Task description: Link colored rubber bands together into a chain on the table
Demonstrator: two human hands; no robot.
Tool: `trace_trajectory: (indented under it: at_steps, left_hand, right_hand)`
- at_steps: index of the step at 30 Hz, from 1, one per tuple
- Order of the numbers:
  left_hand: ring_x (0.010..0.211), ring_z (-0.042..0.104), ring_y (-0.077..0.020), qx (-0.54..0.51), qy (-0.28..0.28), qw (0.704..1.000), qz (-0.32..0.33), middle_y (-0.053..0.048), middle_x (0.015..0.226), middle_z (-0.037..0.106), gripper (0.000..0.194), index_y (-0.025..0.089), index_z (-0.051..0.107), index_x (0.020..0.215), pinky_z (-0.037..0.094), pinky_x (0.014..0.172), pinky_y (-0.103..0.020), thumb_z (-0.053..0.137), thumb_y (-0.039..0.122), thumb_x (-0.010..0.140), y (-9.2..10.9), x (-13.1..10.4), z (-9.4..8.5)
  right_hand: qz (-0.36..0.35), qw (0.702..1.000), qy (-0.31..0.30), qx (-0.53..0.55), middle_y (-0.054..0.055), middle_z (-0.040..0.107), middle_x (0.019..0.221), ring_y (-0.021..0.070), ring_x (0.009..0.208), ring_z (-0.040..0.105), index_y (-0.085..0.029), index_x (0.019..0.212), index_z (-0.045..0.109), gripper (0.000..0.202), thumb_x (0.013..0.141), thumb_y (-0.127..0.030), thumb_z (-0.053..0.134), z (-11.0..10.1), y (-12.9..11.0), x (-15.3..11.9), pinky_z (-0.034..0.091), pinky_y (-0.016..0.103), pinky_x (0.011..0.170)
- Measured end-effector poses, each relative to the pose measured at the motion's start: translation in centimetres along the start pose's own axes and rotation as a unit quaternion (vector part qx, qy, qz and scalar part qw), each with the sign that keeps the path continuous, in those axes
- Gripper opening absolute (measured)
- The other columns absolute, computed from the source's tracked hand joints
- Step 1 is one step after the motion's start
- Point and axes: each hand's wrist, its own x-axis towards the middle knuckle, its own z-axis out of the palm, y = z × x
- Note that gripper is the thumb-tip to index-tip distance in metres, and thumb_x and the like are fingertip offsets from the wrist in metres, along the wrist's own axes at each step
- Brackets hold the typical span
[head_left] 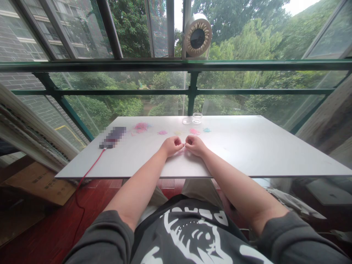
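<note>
My left hand (174, 146) and my right hand (194, 145) meet fingertip to fingertip over the white table, both closed in a pinch. Whatever lies between the fingers is too small to make out. Below them on the tabletop shows a faint pinkish patch (180, 152), partly hidden by the hands. Just beyond the hands lie small loose piles of thin coloured bits: purple (162, 132), pale yellow (178, 133), pink (194, 131) and blue (206, 130). A larger mixed pile, mostly pink (141, 127), is farther left.
Near the far edge of the white table (247, 154) stand a clear round container (197, 118) and a shallow clear dish or lid (187, 121). A blurred-out dark device (113, 137) with a red cable (90, 169) lies at the left. Behind runs a green railing (123, 66).
</note>
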Motion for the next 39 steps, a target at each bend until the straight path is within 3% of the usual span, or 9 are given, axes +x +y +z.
trace_trajectory:
  at_steps: [11,19,25,39]
  left_hand:
    - [0.054,0.047,-0.0095,-0.033,-0.02,0.999,-0.01,0.002,0.058,0.056,0.02,0.015,0.055,0.062,0.037,0.051,-0.022,0.058,0.035,0.065,0.03,0.02,0.08]
    - [0.054,0.047,-0.0092,-0.062,-0.016,0.998,-0.014,0.002,0.057,0.055,0.022,0.015,0.054,0.062,0.037,0.053,-0.022,0.057,0.036,0.066,0.18,0.07,0.02]
    - [0.055,0.048,-0.0096,-0.05,-0.012,0.999,-0.011,0.001,0.058,0.056,0.022,0.015,0.056,0.063,0.037,0.052,-0.022,0.057,0.037,0.066,0.15,0.01,0.05]
    - [0.051,0.043,-0.0082,-0.068,-0.014,0.998,-0.009,0.003,0.053,0.051,0.021,0.015,0.052,0.058,0.034,0.05,-0.021,0.057,0.034,0.064,0.18,-0.09,-0.04]
  right_hand:
    - [0.006,1.0,0.008,-0.028,-0.004,0.044,0.053,0.0098,0.052,0.038,-0.018,0.06,0.043,0.005,0.06,-0.023,0.046,0.2,0.16,0.06,0.029,0.022,0.051]
    - [0.041,0.995,0.081,-0.037,-0.003,0.045,0.054,0.0103,0.052,0.039,-0.019,0.06,0.042,0.005,0.062,-0.023,0.044,0.43,0.78,0.37,0.031,0.023,0.051]
    - [0.02,0.998,0.036,-0.039,-0.003,0.048,0.055,0.0104,0.052,0.04,-0.019,0.062,0.045,0.005,0.063,-0.023,0.046,0.46,0.67,0.13,0.031,0.023,0.052]
    - [0.02,0.997,0.052,-0.056,-0.002,0.051,0.059,0.0118,0.055,0.043,-0.018,0.064,0.046,0.005,0.067,-0.023,0.046,0.48,0.59,0.17,0.033,0.024,0.055]
